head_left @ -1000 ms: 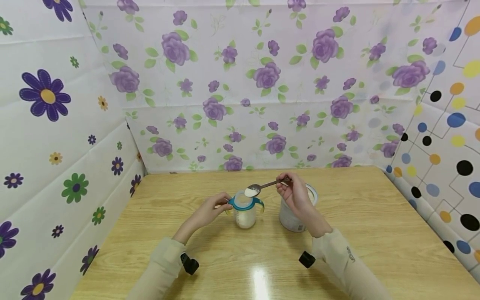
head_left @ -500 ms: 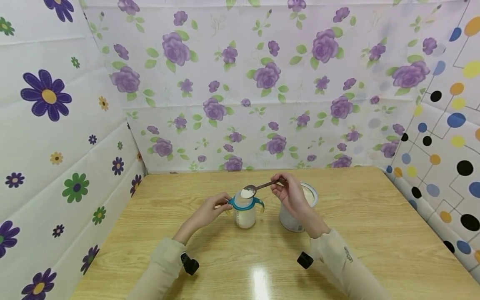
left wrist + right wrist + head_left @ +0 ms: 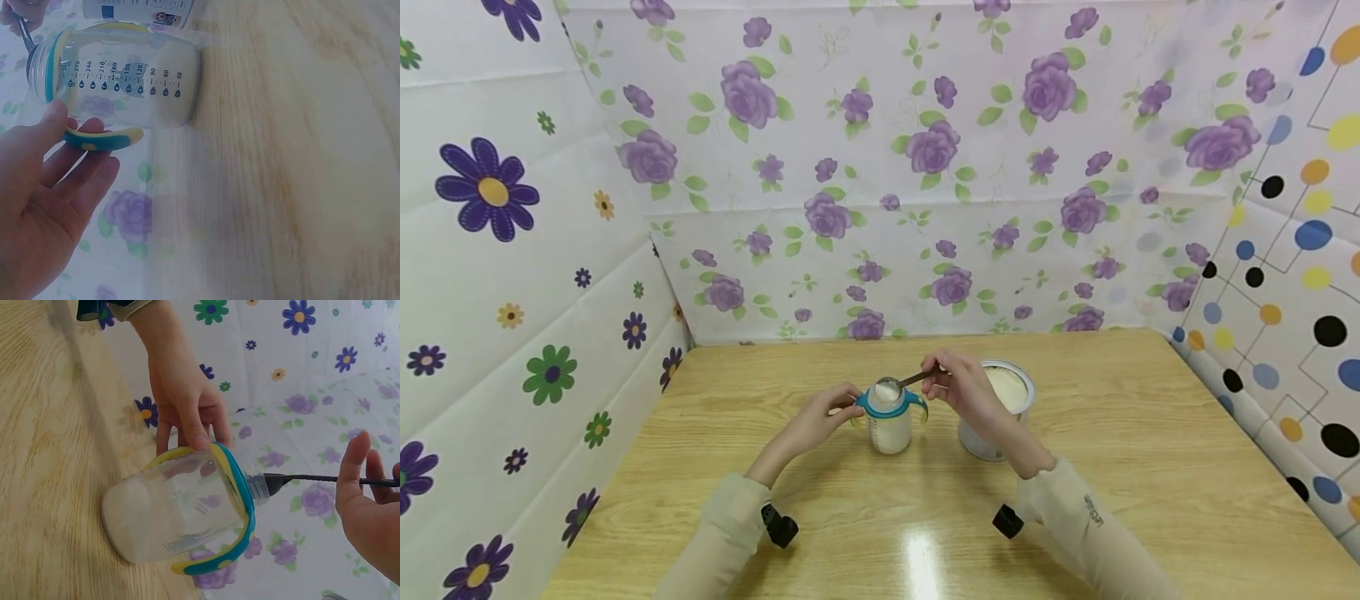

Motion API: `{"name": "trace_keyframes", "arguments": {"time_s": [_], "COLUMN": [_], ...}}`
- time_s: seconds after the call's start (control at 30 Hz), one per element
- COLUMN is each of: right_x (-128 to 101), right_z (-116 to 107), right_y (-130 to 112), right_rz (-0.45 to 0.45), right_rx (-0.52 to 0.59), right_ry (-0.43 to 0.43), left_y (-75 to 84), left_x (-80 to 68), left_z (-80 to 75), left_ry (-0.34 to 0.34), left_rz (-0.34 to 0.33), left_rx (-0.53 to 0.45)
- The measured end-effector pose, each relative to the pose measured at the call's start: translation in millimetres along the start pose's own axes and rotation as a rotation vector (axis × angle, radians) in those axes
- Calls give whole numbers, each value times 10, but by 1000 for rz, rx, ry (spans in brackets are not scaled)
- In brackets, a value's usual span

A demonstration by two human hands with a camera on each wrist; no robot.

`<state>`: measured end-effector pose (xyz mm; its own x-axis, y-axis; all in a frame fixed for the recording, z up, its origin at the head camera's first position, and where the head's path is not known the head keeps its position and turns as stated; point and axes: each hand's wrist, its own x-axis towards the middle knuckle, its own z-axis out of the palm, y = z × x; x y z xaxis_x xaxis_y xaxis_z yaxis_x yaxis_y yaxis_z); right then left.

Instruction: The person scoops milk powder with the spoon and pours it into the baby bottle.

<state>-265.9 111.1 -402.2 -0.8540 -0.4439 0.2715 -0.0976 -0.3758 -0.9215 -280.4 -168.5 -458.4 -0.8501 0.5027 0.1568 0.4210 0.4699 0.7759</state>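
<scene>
— Presently listed, desk (image 3: 1120, 467) centre?
— Baby bottle (image 3: 889, 421), upright, white powder at bottom; left hand (image 3: 820, 421) grasping its teal-yellow handle (image 3: 103, 139).
— Right hand (image 3: 966, 392)?
— Pinching a spoon (image 3: 904, 383), bowl at the bottle's mouth.
— Adjacent?
— Open powder tin (image 3: 1000, 408), just right of bottle.
</scene>
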Motion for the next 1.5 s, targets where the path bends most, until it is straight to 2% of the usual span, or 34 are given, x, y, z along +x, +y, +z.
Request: {"name": "trace_keyframes", "arguments": {"time_s": [0.3,0.6,0.7,0.87,0.9,1.03,1.23,1.5], "right_x": [-48,-100,-114,-136,-138,-152,-184,-205], "right_z": [-29,-9,0,4,3,0,18,49], "right_y": [36,18,4,13,20,28,23,13], "right_rz": [-76,-86,-92,-117,-129,-190,-288,-431], "right_rx": [-162,-288,-336,-423,-446,-566,-750,-908], "right_ry": [-137,-168,-154,-126,-121,-97,-15,47], "left_y": [-5,-6,89,112,64,4,11,-4], "left_x": [18,8,-15,-14,-4,1,-1,4], "left_z": [9,17,7,11,17,23,19,23], "left_ry": [9,9,5,6,8,12,7,3], "left_rz": [8,5,12,7,9,12,5,-4], "left_rx": [-4,-6,-10,0,2,-5,-9,-15]}}
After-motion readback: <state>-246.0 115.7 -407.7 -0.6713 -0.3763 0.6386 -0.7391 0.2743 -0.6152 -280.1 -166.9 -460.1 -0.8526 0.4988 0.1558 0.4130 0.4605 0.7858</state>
